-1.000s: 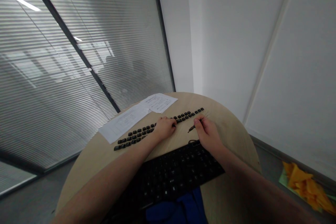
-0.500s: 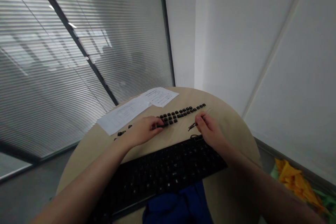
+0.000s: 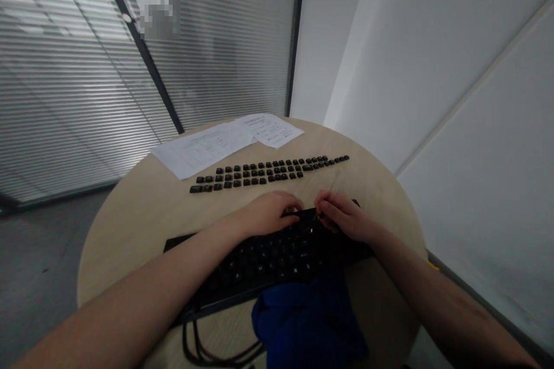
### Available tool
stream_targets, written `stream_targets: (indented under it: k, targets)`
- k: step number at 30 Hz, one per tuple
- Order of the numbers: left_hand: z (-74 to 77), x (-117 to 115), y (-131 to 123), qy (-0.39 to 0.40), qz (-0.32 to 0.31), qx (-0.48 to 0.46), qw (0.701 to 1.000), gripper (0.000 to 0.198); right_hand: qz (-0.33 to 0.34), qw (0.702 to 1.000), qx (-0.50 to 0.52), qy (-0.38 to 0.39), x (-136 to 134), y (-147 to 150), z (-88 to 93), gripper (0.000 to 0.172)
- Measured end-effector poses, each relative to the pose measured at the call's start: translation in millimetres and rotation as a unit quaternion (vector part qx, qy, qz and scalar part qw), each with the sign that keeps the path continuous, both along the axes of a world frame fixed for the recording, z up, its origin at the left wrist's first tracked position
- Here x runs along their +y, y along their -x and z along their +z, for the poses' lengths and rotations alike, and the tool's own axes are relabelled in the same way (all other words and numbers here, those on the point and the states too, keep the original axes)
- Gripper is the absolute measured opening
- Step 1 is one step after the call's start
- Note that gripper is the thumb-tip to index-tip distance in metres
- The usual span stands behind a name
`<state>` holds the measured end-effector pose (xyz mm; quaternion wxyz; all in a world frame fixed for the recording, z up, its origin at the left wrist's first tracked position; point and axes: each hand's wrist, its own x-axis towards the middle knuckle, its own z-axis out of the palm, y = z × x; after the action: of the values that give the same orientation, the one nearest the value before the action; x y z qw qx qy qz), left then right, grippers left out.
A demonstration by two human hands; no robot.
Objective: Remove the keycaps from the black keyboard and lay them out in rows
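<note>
A black keyboard [image 3: 268, 262] lies at a slant across the near part of the round table. My left hand [image 3: 274, 212] is at its far edge, with the fingers bent over that edge and the thumb on the keys' side. Close by on the right, my right hand [image 3: 340, 214] is closed around a small keycap puller, its thin wires sticking out behind and its dark tip [image 3: 318, 217] pointing down at the keyboard's upper right part. Whether the tip touches a key is hidden. Beyond both hands, several loose black keycaps [image 3: 246, 173] sit in slanting rows.
Printed paper sheets [image 3: 208, 147] lie at the table's back left. A blue cloth [image 3: 307, 317] is at the near edge, partly below the keyboard, with a black cable [image 3: 199, 346] beside it. A blinded glass partition [image 3: 225, 40] and white wall [image 3: 433, 52] stand behind the table [image 3: 130, 207].
My left hand has left the loose keycaps and come back to the keyboard's far edge. My right hand's tool has moved down over the keyboard. The view has tilted down.
</note>
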<state>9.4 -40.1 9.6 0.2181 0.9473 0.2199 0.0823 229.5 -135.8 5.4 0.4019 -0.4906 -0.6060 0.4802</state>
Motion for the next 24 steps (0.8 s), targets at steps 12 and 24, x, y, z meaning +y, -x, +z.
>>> stream_targets:
  k: [12, 24]
  targets:
    - [-4.7, 7, 0, 0.02, -0.012, -0.003, 1.0, 0.021, 0.013, 0.991, -0.119, -0.061, -9, -4, -10.6, 0.038]
    - [-6.3, 8, -2, 0.034, -0.01, -0.005, 0.999, 0.022, 0.079, 0.939, -0.282, -0.182, -13, 3, 2.3, 0.023]
